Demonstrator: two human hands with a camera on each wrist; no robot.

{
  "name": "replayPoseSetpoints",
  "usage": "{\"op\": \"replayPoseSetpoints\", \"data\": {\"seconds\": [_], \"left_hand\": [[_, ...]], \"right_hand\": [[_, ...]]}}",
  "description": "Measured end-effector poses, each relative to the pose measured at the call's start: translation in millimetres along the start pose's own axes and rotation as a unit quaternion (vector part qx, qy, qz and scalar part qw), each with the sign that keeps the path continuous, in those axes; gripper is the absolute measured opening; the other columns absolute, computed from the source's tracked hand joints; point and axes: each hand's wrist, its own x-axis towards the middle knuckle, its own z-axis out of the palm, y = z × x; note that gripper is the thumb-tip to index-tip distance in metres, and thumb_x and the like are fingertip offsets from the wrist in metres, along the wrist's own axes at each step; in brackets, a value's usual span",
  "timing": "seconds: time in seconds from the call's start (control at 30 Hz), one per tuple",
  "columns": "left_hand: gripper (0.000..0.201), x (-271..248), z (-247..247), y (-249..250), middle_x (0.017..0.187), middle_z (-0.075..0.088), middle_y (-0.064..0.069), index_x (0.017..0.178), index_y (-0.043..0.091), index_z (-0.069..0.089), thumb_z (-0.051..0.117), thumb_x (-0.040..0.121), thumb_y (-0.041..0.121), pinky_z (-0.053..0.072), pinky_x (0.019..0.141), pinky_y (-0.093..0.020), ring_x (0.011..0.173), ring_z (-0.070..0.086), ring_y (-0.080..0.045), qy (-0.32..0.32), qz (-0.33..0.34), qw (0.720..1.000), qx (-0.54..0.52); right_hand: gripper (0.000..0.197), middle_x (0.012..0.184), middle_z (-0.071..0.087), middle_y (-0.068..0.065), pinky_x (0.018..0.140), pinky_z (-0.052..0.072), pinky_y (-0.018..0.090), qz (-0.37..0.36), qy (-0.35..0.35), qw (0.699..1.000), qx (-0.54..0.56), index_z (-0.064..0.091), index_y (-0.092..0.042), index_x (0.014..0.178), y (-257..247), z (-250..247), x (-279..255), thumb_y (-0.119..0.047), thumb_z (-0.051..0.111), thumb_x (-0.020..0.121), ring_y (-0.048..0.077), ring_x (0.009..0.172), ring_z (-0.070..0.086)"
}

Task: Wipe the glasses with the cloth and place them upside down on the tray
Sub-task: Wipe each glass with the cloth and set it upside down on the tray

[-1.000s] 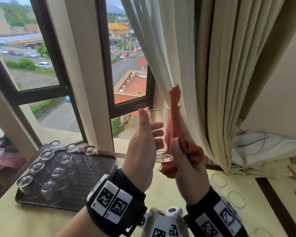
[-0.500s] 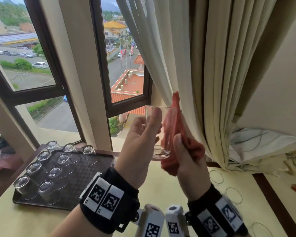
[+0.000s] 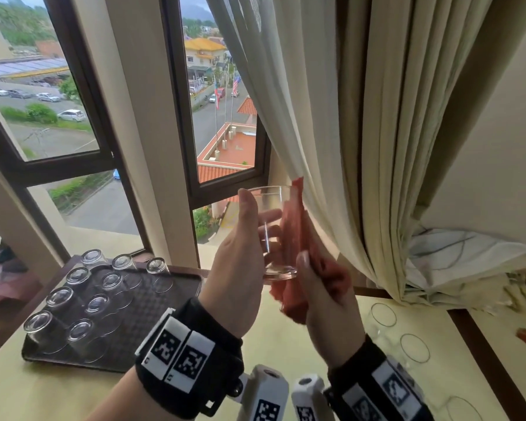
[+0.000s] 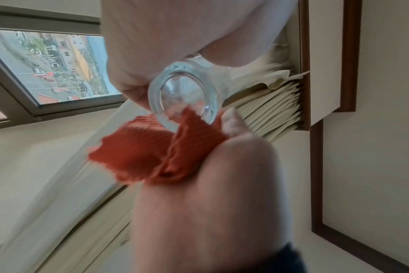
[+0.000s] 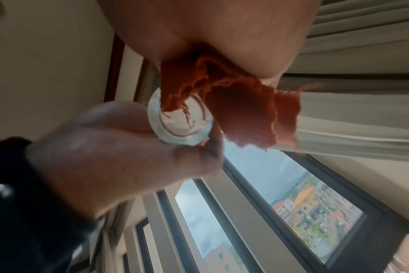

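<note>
Since a second ago the left hand [image 3: 240, 262] has turned on the glass [image 3: 274, 229]: the thumb, which then stood straight beside the wall, now lies up along the near side with its tip at the rim, and the red cloth [image 3: 298, 247] reaches less far above the rim than it did.

The glass is held upright in the air above the table [image 3: 286, 338], mouth up, thick base just above the right thumb's tip. The left fingers wrap round its far side, seen through the clear wall, with the thumb on the near side, so the hand is clamped on it. The right hand [image 3: 325, 302] has the cloth bunched in its curled fingers, pressed against the glass's right wall, its thumb lying straight along the cloth near the base.

Left of the left fingers and lower, the dark tray [image 3: 152, 317] holds nine glasses standing upside down in three rows. Below and right of the right hand, more glasses [image 3: 383, 317] stand mouth up on the table. Just behind the cloth the beige curtain [image 3: 362, 147] hangs close, and the window [image 3: 222, 123] lies beyond the left fingertips.

Both forearms rise from below, wrists banded in black with markers, palms turned toward each other.
</note>
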Motion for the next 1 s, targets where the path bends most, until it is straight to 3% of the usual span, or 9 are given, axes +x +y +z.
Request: {"op": "replayPoseSetpoints", "data": {"seconds": [0.13, 0.27, 0.43, 0.57, 0.7, 0.8, 0.83, 0.93, 1.0], "left_hand": [[0.08, 0, 8, -7, 0.118, 0.07, -0.028, 0.119, 0.014, 0.078, 0.039, 0.098, 0.081, 0.058, 0.1, -0.054, 0.102, 0.065, -0.033, 0.016, 0.014, 1.0, -0.006], [0.075, 6, 5, 5, 0.114, 0.081, -0.007, 0.12, 0.019, 0.079, 0.034, 0.101, 0.076, 0.058, 0.102, -0.048, 0.109, 0.076, -0.027, 0.037, -0.001, 0.999, -0.008], [0.08, 5, -2, 5, 0.102, 0.073, -0.015, 0.122, 0.011, 0.076, 0.036, 0.1, 0.076, 0.057, 0.093, -0.053, 0.087, 0.068, -0.029, 0.015, -0.005, 1.0, -0.004], [0.079, 0, 10, -2, 0.091, 0.075, -0.013, 0.117, 0.01, 0.077, 0.035, 0.1, 0.075, 0.06, 0.081, -0.045, 0.082, 0.069, -0.027, 0.003, -0.009, 1.0, 0.0], [0.079, 1, 11, 6, 0.104, 0.078, -0.015, 0.111, 0.015, 0.08, 0.038, 0.098, 0.08, 0.056, 0.105, -0.057, 0.096, 0.073, -0.028, 0.039, -0.024, 0.999, -0.019], [0.076, 4, 3, 17, 0.098, 0.083, -0.009, 0.116, 0.016, 0.074, 0.041, 0.093, 0.081, 0.062, 0.09, -0.039, 0.089, 0.081, -0.018, 0.033, -0.023, 0.999, -0.025], [0.081, 5, 1, 19, 0.1, 0.082, -0.014, 0.122, 0.016, 0.069, 0.045, 0.086, 0.084, 0.063, 0.086, -0.037, 0.088, 0.08, -0.018, 0.025, -0.014, 1.0, -0.006], [0.088, 6, -4, 17, 0.104, 0.078, -0.012, 0.123, 0.025, 0.056, 0.064, 0.063, 0.089, 0.06, 0.088, -0.041, 0.085, 0.074, -0.02, 0.016, -0.003, 0.999, 0.042], [0.085, 4, 0, 15, 0.074, 0.077, 0.002, 0.122, 0.021, 0.051, 0.073, 0.06, 0.076, 0.058, 0.081, -0.037, 0.065, 0.07, -0.012, 0.009, -0.021, 1.0, 0.016]], "right_hand": [[0.035, 0.103, 0.076, -0.009, 0.056, 0.056, 0.031, -0.073, -0.029, 0.997, 0.009, 0.065, -0.061, 0.126, -28, 4, 11, -0.036, 0.055, 0.106, 0.008, 0.079, 0.071], [0.046, 0.143, 0.06, -0.007, 0.055, 0.055, 0.026, -0.076, -0.071, 0.994, -0.033, 0.056, -0.062, 0.139, -12, 5, -20, -0.035, 0.057, 0.102, -0.004, 0.086, 0.062], [0.046, 0.077, 0.056, 0.019, 0.049, 0.043, 0.025, 0.024, -0.019, 0.999, 0.024, 0.057, -0.05, 0.146, 12, 4, -23, -0.045, 0.057, 0.1, 0.02, 0.06, 0.051], [0.03, 0.07, 0.068, 0.009, 0.046, 0.045, 0.022, -0.013, 0.018, 0.998, 0.057, 0.073, -0.037, 0.13, -10, 2, 8, -0.039, 0.058, 0.105, 0.019, 0.052, 0.058], [0.047, 0.132, 0.069, -0.016, 0.06, 0.058, 0.033, -0.085, -0.064, 0.994, -0.029, 0.052, -0.056, 0.146, -25, 9, -2, -0.033, 0.056, 0.105, 0.003, 0.085, 0.069], [0.052, 0.167, 0.037, -0.017, 0.107, 0.046, 0.062, -0.145, -0.096, 0.974, -0.146, 0.046, -0.038, 0.157, 4, 8, -30, -0.03, 0.051, 0.105, 0.03, 0.149, 0.046], [0.052, 0.167, 0.038, -0.013, 0.114, 0.042, 0.059, -0.155, -0.099, 0.971, -0.152, 0.046, -0.033, 0.157, 15, 6, -38, -0.028, 0.05, 0.106, 0.03, 0.153, 0.039], [0.051, 0.128, 0.068, 0.001, 0.075, 0.057, 0.029, -0.065, -0.075, 0.993, -0.056, 0.049, -0.048, 0.152, 17, 6, -40, -0.028, 0.054, 0.105, 0.008, 0.109, 0.069], [0.045, 0.106, 0.076, 0.001, 0.056, 0.055, 0.03, 0.015, -0.033, 0.999, 0.006, 0.056, -0.057, 0.141, 9, 6, -28, -0.045, 0.061, 0.098, 0.015, 0.08, 0.073]]}}
